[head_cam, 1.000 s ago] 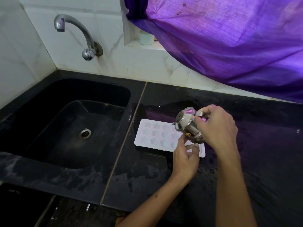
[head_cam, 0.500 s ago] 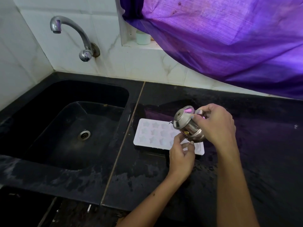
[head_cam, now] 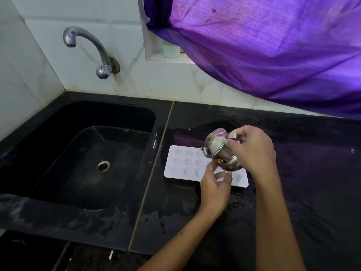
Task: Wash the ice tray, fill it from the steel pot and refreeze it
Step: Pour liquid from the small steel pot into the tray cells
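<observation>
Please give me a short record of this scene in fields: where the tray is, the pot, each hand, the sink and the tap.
tray: flat on the black counter, right of the sink
pot: tilted over the tray, lid on
right hand: grips the pot
left hand: over the tray's near edge, fingers loosely curled, below the pot
sink: no dishes in it
tap: no water running
</observation>
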`<state>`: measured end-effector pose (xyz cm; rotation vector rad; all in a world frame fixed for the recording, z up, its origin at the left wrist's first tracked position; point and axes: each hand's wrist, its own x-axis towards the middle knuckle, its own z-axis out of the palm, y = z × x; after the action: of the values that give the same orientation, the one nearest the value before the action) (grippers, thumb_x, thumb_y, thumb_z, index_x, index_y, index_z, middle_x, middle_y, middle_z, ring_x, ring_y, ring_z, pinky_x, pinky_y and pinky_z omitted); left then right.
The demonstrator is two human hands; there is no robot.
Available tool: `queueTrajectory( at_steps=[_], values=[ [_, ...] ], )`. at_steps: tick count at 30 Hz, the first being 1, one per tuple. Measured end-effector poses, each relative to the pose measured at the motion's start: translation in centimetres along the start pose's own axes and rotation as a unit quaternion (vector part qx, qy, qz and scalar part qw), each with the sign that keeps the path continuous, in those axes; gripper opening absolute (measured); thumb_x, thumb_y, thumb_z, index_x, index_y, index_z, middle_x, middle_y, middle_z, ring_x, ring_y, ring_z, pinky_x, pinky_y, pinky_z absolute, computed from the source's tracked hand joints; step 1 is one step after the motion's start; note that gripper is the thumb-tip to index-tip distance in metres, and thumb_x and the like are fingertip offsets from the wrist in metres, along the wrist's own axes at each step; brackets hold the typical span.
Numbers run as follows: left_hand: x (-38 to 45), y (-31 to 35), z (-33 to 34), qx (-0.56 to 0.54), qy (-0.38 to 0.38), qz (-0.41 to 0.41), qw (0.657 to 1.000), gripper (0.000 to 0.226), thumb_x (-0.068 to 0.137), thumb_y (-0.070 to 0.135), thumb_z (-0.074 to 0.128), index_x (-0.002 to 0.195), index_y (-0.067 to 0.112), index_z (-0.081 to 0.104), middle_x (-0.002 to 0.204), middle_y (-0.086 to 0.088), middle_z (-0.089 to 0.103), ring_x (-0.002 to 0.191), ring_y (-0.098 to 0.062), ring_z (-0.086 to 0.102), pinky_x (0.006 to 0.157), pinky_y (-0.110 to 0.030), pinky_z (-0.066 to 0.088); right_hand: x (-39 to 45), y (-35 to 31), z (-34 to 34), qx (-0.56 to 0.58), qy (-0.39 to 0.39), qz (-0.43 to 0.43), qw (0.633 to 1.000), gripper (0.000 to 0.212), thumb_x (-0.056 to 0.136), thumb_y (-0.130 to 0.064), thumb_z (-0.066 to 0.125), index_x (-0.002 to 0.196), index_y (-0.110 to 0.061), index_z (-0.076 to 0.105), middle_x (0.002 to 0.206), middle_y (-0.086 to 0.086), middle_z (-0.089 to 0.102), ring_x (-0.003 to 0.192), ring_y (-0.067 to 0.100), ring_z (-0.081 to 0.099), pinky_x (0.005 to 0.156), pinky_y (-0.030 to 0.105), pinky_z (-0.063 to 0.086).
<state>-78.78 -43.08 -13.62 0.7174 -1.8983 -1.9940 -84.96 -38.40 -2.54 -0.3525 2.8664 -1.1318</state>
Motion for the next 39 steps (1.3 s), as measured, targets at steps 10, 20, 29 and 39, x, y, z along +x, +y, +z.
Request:
queueTrajectory(
  at_steps=[10, 20, 29, 39],
  values=[
    [0.5, 0.5, -1.6, 0.015, -0.02, -0.005, 1.0, 0.042, 0.089, 0.008, 0.056, 0.13, 0.014, 0.05, 0.127, 0.005, 0.057, 0.102, -0.007, 0.062, 0.067, 0.002, 0.041, -0.2, -1.6, 1.7, -0.051, 0.02, -0.002, 0.999, 0.008, 0.085, -0.024, 0.066, 0.089, -0.029, 0.06, 0.099, -0.005, 0.064, 0.088, 0.019, 0.057, 0.071, 0.03, 0.038],
    [0.6, 0.2, -2.4, 0.011, -0.039, -0.009, 0.999, 0.045, 0.089, 0.008, 0.056, 0.132, 0.017, 0.049, 0.127, 0.009, 0.057, 0.097, -0.001, 0.061, 0.07, 0.002, 0.041, -0.6, -2.1, 2.3, -0.067, 0.035, -0.004, 0.997, 0.008, 0.085, -0.023, 0.066, 0.089, -0.028, 0.06, 0.101, -0.004, 0.064, 0.086, 0.018, 0.056, 0.07, 0.03, 0.038],
    [0.5, 0.1, -3.0, 0.0, -0.04, -0.004, 0.999, 0.047, 0.088, 0.012, 0.059, 0.133, 0.02, 0.046, 0.127, 0.01, 0.055, 0.105, -0.008, 0.06, 0.083, -0.013, 0.045, -1.0, -1.9, 1.5, -0.001, 0.049, 0.032, 0.998, 0.007, 0.082, -0.029, 0.067, 0.087, -0.025, 0.065, 0.09, -0.008, 0.066, 0.084, 0.017, 0.056, 0.068, 0.029, 0.035],
    [1.0, 0.5, -4.6, 0.002, -0.031, 0.003, 1.0, 0.046, 0.089, 0.014, 0.058, 0.132, 0.024, 0.045, 0.122, 0.017, 0.053, 0.106, -0.006, 0.058, 0.08, -0.01, 0.045, -0.6, -3.5, 2.5, 0.0, 0.031, 0.013, 0.999, 0.008, 0.082, -0.031, 0.068, 0.086, -0.026, 0.064, 0.091, -0.007, 0.067, 0.088, 0.019, 0.06, 0.072, 0.032, 0.042]
  ],
)
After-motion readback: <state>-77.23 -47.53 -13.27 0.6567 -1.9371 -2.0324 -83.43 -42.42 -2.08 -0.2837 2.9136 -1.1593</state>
